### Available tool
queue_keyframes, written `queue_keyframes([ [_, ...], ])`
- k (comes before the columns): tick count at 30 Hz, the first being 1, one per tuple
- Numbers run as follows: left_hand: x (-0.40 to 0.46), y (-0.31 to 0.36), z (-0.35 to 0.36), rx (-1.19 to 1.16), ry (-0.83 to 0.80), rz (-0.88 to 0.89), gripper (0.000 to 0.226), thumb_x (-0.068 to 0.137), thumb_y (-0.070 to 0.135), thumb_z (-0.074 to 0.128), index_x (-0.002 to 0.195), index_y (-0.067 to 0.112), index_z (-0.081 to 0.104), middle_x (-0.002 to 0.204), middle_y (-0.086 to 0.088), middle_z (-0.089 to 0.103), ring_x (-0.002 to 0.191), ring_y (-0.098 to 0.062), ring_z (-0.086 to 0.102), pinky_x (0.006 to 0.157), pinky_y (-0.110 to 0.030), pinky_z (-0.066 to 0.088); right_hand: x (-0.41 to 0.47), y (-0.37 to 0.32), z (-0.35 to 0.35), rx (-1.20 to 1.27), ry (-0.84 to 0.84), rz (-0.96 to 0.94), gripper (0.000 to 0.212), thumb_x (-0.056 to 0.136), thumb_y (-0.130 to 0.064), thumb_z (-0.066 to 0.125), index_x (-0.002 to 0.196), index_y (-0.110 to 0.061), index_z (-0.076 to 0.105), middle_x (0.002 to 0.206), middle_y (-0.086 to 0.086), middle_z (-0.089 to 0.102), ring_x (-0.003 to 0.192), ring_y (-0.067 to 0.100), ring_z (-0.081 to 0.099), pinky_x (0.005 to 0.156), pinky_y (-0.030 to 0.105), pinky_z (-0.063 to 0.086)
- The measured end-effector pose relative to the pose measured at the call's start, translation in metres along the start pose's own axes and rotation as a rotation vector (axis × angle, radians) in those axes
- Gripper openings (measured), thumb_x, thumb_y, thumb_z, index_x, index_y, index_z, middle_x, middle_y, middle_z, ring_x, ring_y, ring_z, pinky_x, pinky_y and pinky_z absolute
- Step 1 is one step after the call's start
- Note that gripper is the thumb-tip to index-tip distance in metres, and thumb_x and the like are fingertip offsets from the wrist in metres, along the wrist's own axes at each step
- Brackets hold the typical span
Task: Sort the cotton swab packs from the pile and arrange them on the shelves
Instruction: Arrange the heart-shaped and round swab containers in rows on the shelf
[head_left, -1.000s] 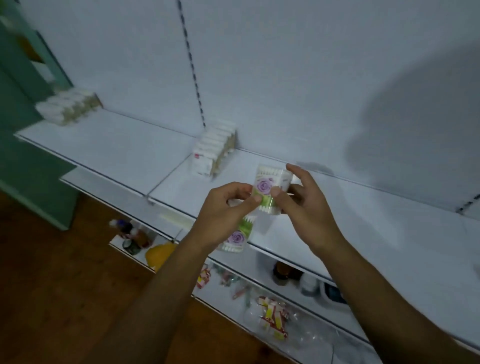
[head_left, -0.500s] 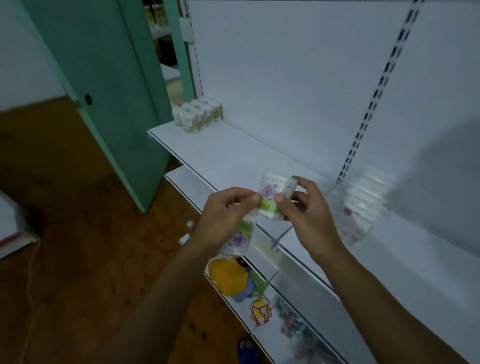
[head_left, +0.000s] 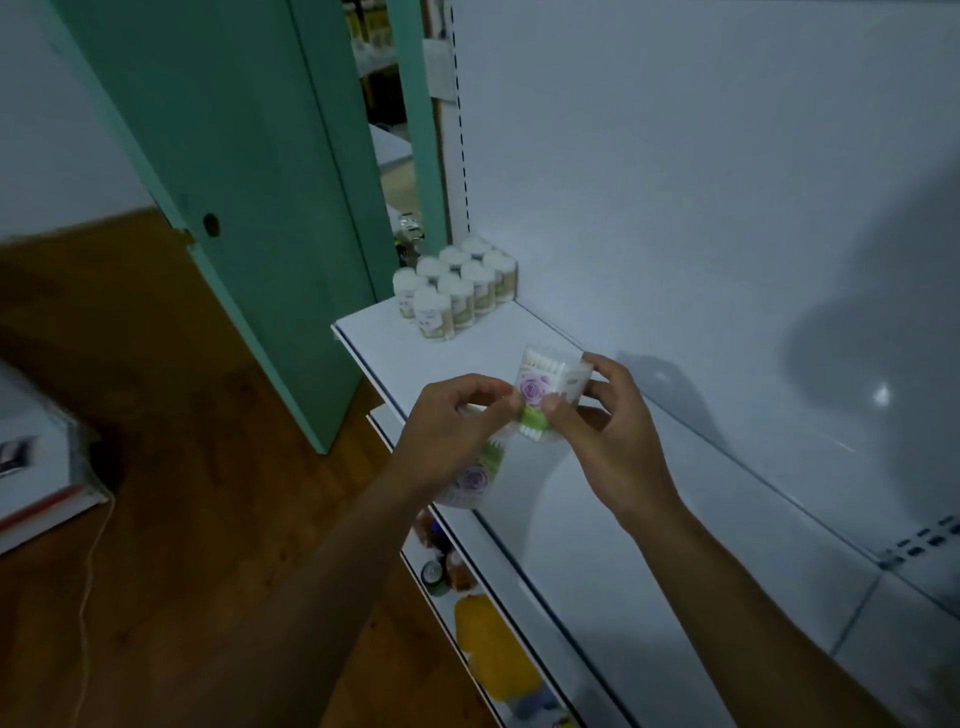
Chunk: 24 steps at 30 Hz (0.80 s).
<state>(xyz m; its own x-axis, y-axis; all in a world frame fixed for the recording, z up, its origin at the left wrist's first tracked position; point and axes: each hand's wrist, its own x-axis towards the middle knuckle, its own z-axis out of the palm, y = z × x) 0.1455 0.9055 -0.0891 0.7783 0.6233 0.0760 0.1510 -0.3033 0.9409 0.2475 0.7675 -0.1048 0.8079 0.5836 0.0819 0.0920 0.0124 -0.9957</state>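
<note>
Both hands hold cotton swab packs over the white shelf (head_left: 613, 519). My right hand (head_left: 608, 431) grips a clear pack with a purple rose and a green band, the upper cotton swab pack (head_left: 545, 389), by its right side. My left hand (head_left: 452, 431) pinches that pack's left edge and also holds a second, lower cotton swab pack (head_left: 475, 480) hanging under its palm. A cluster of several round cotton swab packs (head_left: 457, 288) stands upright at the shelf's far left end.
A green door (head_left: 249, 182) stands left of the shelving, above a wooden floor (head_left: 182, 493). Lower shelves hold a yellow object (head_left: 493, 654) and small bottles (head_left: 441, 566). A white box (head_left: 31, 478) and a thin cable (head_left: 91, 571) are at the left.
My view has swung left along the shelf, bringing the round packs closer and losing the flat stack on the right. Both hands keep the same hold on the packs.
</note>
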Motion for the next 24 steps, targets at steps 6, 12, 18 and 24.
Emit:
queue_keyframes([
  [6,0.077,-0.020,-0.009,-0.025,-0.095,0.043,0.010,0.089,0.027,0.072,0.090,0.019,0.078,0.089,0.008,0.074,0.088,-0.008,0.067,0.083,-0.027,0.052,0.055,0.006,0.020,-0.054,0.081,-0.007,0.047,0.084,-0.027,0.076,0.113,-0.050,0.047,0.112,-0.024,0.057,0.098,0.003,0.066,0.069,0.017,0.054],
  [12,0.165,-0.037,-0.011,-0.103,-0.272,0.043,0.005,0.089,0.027,0.071,0.091,0.025,0.076,0.090,0.014,0.074,0.090,-0.002,0.066,0.082,-0.020,0.050,0.116,0.021,0.041,-0.100,0.273,-0.019,0.053,0.083,-0.023,0.078,0.121,-0.042,0.047,0.115,-0.017,0.059,0.104,0.008,0.065,0.081,0.026,0.058],
  [18,0.237,-0.053,-0.023,-0.172,-0.365,0.044,0.012,0.089,0.020,0.071,0.101,0.019,0.073,0.100,0.007,0.072,0.097,-0.001,0.065,0.087,-0.019,0.049,0.166,0.033,0.079,-0.174,0.456,-0.016,0.051,0.079,-0.029,0.079,0.114,-0.047,0.047,0.110,-0.021,0.060,0.103,0.009,0.065,0.083,0.025,0.057],
  [24,0.271,-0.045,-0.042,-0.386,-0.404,-0.056,0.003,0.088,0.017,0.071,0.089,0.020,0.072,0.090,-0.003,0.075,0.088,-0.017,0.070,0.078,-0.032,0.057,0.203,0.064,0.093,-0.370,0.609,0.042,0.060,0.084,-0.026,0.077,0.135,-0.025,0.045,0.121,-0.010,0.059,0.100,-0.002,0.059,0.087,0.020,0.049],
])
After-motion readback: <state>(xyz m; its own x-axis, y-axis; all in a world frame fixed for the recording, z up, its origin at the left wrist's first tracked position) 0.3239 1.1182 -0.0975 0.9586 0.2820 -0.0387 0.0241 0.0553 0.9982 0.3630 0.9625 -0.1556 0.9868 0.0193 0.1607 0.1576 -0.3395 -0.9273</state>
